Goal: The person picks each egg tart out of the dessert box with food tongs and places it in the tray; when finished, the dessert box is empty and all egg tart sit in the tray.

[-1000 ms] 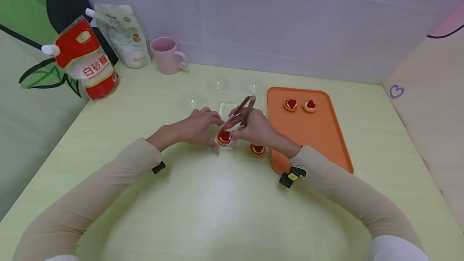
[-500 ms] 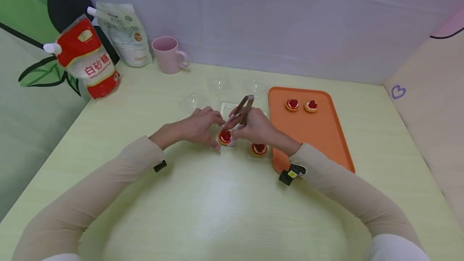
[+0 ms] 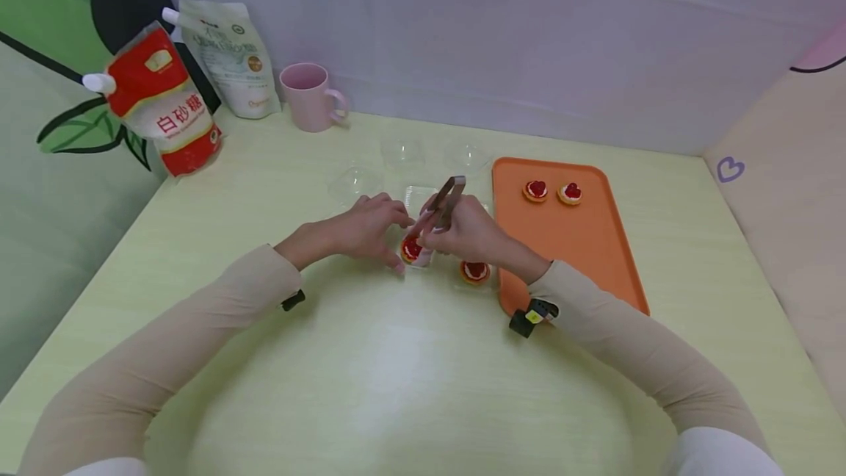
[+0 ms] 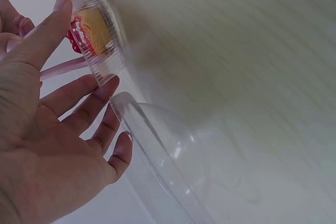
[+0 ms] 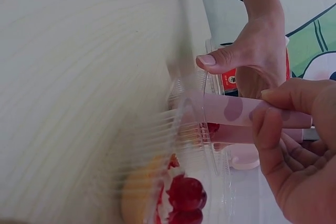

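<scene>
In the head view my right hand (image 3: 469,232) holds tongs (image 3: 446,200), their bent end pointing up. The right wrist view shows the tongs' pink patterned arms (image 5: 226,109) pinched between thumb and fingers. Their tips reach down to a fruit tart (image 3: 410,249) with red topping and white cream, partly hidden by my thumb. This tart sits in a clear plastic container (image 4: 116,59). Thumb and fingertips of my left hand (image 3: 366,230) span the container from opposite sides and touch its edges. To the right, a second tart (image 3: 474,272) sits in another clear container.
An orange tray (image 3: 562,248) at the right bears two more tarts (image 3: 552,192). Clear domed lids (image 3: 355,184) stand behind my hands. A pink mug (image 3: 308,98), a red sugar bag (image 3: 165,101) and a pale pouch (image 3: 234,61) stand at the back left.
My right hand and the tongs have shifted slightly, and the thumb covers more of the tart's right side. The left hand stays at the container. The head view has tilted a little.
</scene>
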Available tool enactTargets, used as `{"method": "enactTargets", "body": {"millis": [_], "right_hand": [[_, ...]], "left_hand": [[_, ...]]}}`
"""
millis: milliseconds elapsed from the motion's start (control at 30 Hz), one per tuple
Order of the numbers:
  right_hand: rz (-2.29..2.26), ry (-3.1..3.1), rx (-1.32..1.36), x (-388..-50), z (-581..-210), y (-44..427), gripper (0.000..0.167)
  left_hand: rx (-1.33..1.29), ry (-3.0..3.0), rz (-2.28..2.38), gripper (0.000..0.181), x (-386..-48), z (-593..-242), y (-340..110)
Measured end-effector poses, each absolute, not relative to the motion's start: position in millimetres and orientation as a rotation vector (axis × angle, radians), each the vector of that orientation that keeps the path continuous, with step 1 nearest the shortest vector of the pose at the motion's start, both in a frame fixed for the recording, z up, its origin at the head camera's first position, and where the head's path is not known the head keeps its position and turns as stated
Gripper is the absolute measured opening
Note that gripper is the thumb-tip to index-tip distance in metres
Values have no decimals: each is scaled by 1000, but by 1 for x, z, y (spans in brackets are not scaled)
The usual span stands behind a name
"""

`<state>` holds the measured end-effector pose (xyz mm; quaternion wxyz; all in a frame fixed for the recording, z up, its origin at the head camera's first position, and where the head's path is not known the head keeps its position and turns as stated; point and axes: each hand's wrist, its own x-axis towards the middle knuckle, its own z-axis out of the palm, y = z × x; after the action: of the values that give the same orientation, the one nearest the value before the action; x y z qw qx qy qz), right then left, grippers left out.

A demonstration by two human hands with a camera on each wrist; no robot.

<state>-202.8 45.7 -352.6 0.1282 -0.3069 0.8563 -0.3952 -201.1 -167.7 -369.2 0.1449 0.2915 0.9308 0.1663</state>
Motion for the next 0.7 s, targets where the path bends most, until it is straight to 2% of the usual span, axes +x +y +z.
{"method": "enactTargets", "body": {"millis": [700], "right_hand": [[-1219, 2498, -887, -199, -346, 52, 22]], "left_hand": [[819, 2676, 468, 77, -203, -369, -167]]}}
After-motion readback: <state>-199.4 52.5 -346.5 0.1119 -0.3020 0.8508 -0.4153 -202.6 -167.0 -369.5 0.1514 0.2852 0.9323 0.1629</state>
